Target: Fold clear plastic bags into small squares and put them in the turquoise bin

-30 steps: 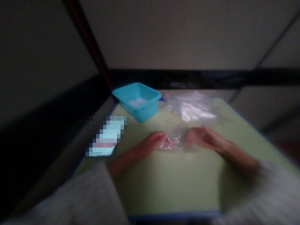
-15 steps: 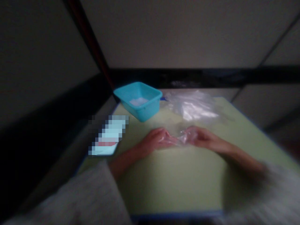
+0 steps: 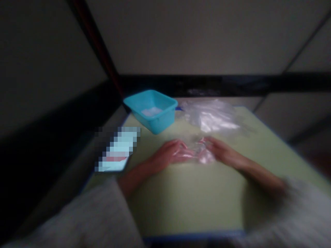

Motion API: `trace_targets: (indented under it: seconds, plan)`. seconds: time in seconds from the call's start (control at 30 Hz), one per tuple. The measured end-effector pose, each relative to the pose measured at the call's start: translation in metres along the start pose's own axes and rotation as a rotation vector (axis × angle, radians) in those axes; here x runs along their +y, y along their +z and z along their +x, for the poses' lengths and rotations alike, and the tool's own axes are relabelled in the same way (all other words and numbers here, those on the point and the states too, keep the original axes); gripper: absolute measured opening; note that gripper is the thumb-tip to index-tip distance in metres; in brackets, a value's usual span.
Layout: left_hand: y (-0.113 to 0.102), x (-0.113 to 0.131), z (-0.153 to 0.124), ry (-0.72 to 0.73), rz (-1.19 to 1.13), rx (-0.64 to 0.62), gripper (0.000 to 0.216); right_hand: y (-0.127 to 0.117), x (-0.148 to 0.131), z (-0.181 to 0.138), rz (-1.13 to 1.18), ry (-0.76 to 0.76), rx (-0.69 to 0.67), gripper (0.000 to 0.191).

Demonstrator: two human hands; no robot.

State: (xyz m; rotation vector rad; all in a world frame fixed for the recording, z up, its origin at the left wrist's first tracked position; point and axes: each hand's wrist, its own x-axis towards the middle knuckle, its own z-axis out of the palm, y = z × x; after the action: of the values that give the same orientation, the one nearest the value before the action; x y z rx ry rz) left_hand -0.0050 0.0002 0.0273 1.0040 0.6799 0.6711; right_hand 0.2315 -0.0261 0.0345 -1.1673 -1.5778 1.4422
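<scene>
Crosswise between two facing hands, a clear plastic bag (image 3: pixel 206 157) spans the gap over a pale green table (image 3: pixel 191 199), to the right of the left hand's fingers and to the left of the right hand's. The left hand (image 3: pixel 168 153) and the right hand (image 3: pixel 221 151) both touch it, so neither is nearer, and its longer run appears to go sideways from one set of fingers to the other, though crumpling makes the axis uncertain. Both sets of fingers look closed on the film at opposite ends, the hands themselves apart; blur and glare hide exactly how each fingertip meets the plastic. Beyond the right fingers lies a shiny heap of clear plastic (image 3: pixel 219 120), beyond and left of the left fingers stands a turquoise tub (image 3: pixel 161 123) with something whitish inside, and farther left of those fingers rests a flat, pixelated device (image 3: pixel 116 150), well apart from the bag
</scene>
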Motion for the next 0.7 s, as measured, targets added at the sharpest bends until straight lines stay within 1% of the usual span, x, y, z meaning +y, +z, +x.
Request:
trace_targets:
  seconds: [0.1,0.2,0.3,0.4,0.57,0.63,0.7]
  plan:
    - [-0.001,0.001,0.001,-0.008,-0.024,-0.023,0.032,0.000,0.002,0.000,-0.030,0.023,0.040,0.038]
    - [-0.002,0.001,0.001,-0.020,-0.056,-0.021,0.038,0.000,0.004,-0.001,-0.025,0.035,0.074,0.041]
    - [-0.001,0.003,0.000,-0.010,-0.086,0.028,0.047,0.002,0.003,-0.001,0.050,0.052,0.074,0.039]
    - [0.002,0.005,-0.001,0.033,-0.081,0.114,0.062,0.006,-0.002,-0.002,0.121,0.092,0.047,0.039]
    - [0.001,0.000,0.000,0.136,0.007,0.251,0.084,0.009,-0.013,-0.007,0.133,0.088,0.129,0.048]
    - [-0.004,-0.004,0.002,0.172,0.086,0.262,0.091,0.008,-0.014,-0.008,0.095,0.075,0.164,0.052]
    - [-0.010,-0.007,0.005,0.220,0.173,0.243,0.095,0.007,-0.014,-0.008,0.052,0.068,0.197,0.056]
